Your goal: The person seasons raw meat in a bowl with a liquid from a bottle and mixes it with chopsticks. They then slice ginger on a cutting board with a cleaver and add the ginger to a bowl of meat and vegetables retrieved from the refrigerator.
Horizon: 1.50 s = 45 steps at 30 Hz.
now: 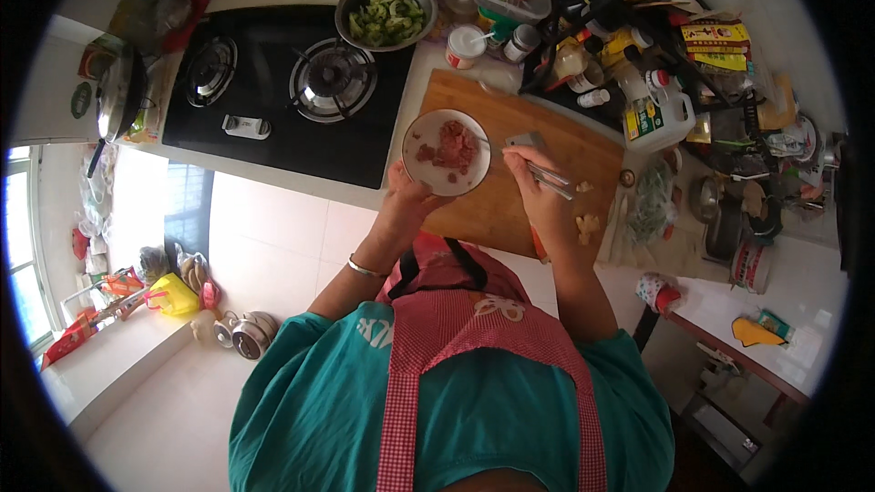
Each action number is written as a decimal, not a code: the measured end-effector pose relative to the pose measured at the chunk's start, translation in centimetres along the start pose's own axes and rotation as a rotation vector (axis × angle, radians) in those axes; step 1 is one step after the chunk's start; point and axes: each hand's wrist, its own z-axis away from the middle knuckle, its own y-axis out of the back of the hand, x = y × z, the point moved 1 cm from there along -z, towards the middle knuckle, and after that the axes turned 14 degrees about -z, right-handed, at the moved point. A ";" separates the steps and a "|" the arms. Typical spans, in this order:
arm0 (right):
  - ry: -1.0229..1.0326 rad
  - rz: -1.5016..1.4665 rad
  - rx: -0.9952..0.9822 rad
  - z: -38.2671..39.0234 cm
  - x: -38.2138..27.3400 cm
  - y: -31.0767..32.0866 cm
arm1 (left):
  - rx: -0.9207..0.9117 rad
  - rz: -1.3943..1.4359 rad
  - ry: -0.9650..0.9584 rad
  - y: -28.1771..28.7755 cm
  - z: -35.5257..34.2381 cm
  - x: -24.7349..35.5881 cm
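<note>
Supporting white, round, dark-rimmed bowl [454, 185], containing chopped red meat [456, 145], over left edge of light-brown rectangular wooden board [583, 150]. Sitting just left of the right hand [538, 191]; touching the left hand [407, 196], the nearer one. Presenting no long axis, being round. Gripping near-left rim between left thumb and fingers, narrowly closed. Clasping slim silver metal sticks [552, 175] in the right, fingers drawn in, rear ends slanting rightward, toward the body. Leaving stick-tip contact with meat impossible to tell.

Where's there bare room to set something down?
On the cutting board, between the right hand and the white jug, and on the black stovetop, in front of the right burner. Behind the board it's crowded with jars and bottles.
</note>
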 end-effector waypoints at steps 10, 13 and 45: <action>-0.206 -0.132 -0.290 0.8 -1.2 -1.2 | -0.089 -0.011 0.026 0.0 -0.1 0.5; -0.119 -0.119 -0.089 1.2 1.0 -0.1 | -0.036 0.052 0.009 0.6 -0.3 -0.3; -0.015 0.043 -0.166 0.6 0.0 -1.0 | -0.187 0.064 -0.020 2.8 -1.8 -1.6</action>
